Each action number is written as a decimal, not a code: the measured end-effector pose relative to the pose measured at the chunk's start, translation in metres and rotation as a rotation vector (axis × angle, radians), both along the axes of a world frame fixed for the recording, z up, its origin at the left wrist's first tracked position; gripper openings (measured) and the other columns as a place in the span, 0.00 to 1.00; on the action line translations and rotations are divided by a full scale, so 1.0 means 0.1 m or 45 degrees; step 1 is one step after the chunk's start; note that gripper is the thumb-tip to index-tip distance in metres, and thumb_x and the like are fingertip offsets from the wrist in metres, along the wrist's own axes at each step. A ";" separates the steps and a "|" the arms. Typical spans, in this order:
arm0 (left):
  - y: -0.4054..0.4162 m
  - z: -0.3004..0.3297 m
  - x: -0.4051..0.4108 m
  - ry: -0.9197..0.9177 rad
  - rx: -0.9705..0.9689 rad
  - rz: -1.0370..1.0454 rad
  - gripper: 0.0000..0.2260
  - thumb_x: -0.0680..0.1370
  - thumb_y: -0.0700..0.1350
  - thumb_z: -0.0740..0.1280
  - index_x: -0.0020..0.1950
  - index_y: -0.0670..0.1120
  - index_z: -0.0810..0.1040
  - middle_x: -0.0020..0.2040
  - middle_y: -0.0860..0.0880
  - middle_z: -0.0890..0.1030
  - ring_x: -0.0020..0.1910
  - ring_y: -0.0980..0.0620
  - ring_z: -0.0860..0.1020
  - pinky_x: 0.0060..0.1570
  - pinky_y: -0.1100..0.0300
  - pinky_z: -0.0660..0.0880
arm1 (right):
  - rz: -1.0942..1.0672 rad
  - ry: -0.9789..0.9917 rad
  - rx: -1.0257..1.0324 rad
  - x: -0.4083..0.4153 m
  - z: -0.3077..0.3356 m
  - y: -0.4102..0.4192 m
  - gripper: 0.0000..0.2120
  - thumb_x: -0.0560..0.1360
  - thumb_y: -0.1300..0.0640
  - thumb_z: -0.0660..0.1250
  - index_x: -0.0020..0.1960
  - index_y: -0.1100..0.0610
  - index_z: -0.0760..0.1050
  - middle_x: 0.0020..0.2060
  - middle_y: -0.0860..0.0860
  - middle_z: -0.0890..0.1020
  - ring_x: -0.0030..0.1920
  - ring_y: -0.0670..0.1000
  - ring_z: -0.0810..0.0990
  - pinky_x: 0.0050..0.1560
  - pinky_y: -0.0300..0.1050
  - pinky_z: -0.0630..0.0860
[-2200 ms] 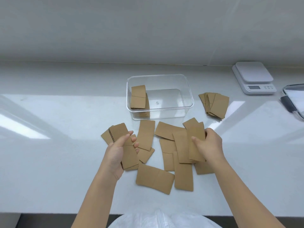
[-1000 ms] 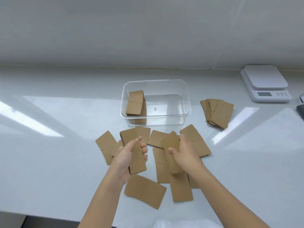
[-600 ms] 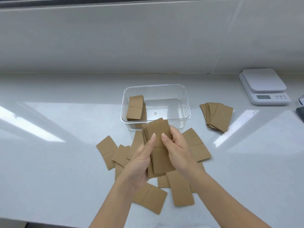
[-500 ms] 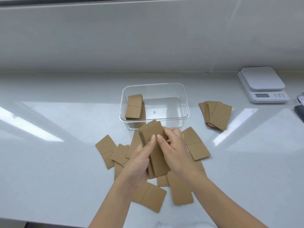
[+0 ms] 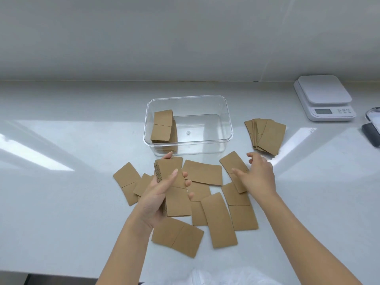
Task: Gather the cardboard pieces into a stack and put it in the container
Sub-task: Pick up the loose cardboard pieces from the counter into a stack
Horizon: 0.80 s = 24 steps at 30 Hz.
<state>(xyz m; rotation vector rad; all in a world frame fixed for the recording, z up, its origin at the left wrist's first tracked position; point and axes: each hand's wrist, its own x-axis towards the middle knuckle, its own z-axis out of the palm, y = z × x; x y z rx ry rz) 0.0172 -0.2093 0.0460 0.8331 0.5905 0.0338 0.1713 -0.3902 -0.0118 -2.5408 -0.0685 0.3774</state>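
Observation:
My left hand grips a small stack of brown cardboard pieces, held upright above the counter. My right hand hovers open, fingers spread, over a loose piece at the right of the scatter. Several more loose pieces lie flat and overlapping on the white counter between my arms. The clear plastic container stands just behind them, with an earlier stack leaning against its left wall. Another fanned pile of cardboard lies to the container's right.
A white kitchen scale stands at the back right. A clear lidded box with a dark clip is cut off by the right edge. The wall rises behind the counter, whose front edge runs along the bottom.
Both hands were together squaring the stack. Now my right hand has let go and moved right over a loose piece, while my left hand keeps the stack.

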 end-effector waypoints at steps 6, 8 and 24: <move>0.06 -0.12 -0.02 0.083 -0.009 0.093 0.17 0.71 0.47 0.68 0.60 0.54 0.75 0.46 0.42 0.82 0.40 0.47 0.81 0.43 0.47 0.80 | 0.116 -0.012 -0.207 -0.03 -0.10 0.11 0.36 0.65 0.50 0.77 0.68 0.56 0.66 0.61 0.58 0.75 0.62 0.59 0.71 0.60 0.50 0.70; 0.09 -0.15 -0.03 0.123 0.020 0.112 0.19 0.71 0.46 0.68 0.61 0.53 0.74 0.47 0.42 0.83 0.41 0.46 0.82 0.45 0.46 0.80 | 0.071 0.035 -0.161 0.00 -0.11 0.12 0.42 0.63 0.51 0.78 0.71 0.56 0.63 0.62 0.59 0.73 0.63 0.60 0.71 0.61 0.51 0.70; 0.18 -0.22 -0.15 0.128 0.008 0.287 0.14 0.76 0.39 0.66 0.59 0.52 0.75 0.48 0.41 0.80 0.39 0.47 0.81 0.42 0.47 0.79 | 0.387 0.711 0.202 -0.63 0.27 0.02 0.11 0.68 0.58 0.75 0.49 0.54 0.78 0.43 0.48 0.83 0.46 0.48 0.82 0.46 0.44 0.80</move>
